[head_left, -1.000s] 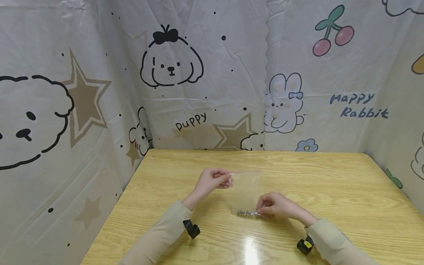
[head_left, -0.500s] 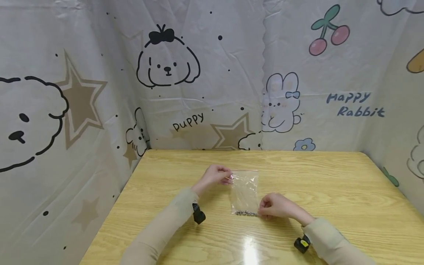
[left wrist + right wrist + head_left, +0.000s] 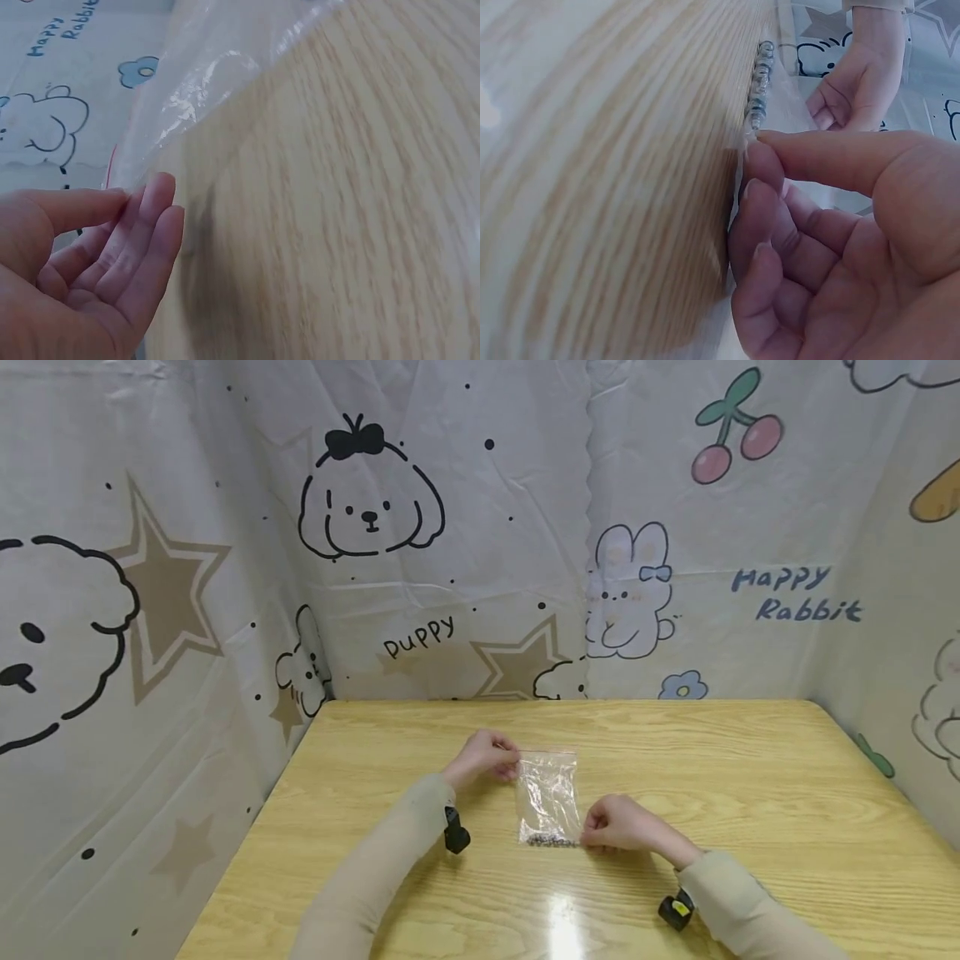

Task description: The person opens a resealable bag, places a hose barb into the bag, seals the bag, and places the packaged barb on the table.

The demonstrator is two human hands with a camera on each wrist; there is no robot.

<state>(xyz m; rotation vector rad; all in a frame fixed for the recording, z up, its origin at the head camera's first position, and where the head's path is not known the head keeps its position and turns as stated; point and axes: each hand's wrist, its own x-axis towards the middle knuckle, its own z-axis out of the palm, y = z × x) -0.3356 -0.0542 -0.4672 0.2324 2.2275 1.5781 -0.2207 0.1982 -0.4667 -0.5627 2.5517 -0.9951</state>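
Note:
A clear zip-lock bag (image 3: 547, 789) with a reddish line along its top edge is stretched between both hands over the table. Small shiny metal pieces (image 3: 761, 79) lie in a row along its bottom; their exact kind is too small to tell. My left hand (image 3: 489, 756) pinches the bag's upper left corner between thumb and fingers, as the left wrist view also shows. At the lower right corner, my right hand (image 3: 618, 823) pinches the bag between thumb and forefinger, with the other fingers curled close over the wood.
The wood-grain table (image 3: 750, 777) runs back to a white curtain (image 3: 525, 527) printed with cartoon animals and stars. More of this cloth hangs at both sides. A small black camera sits on each wrist, and a bright light reflection (image 3: 562, 927) shows near the front.
The bag's top has come down a little and leftward, and the bag now looks flatter toward the camera. The left forearm has swung to the right. Both hands keep their corners.

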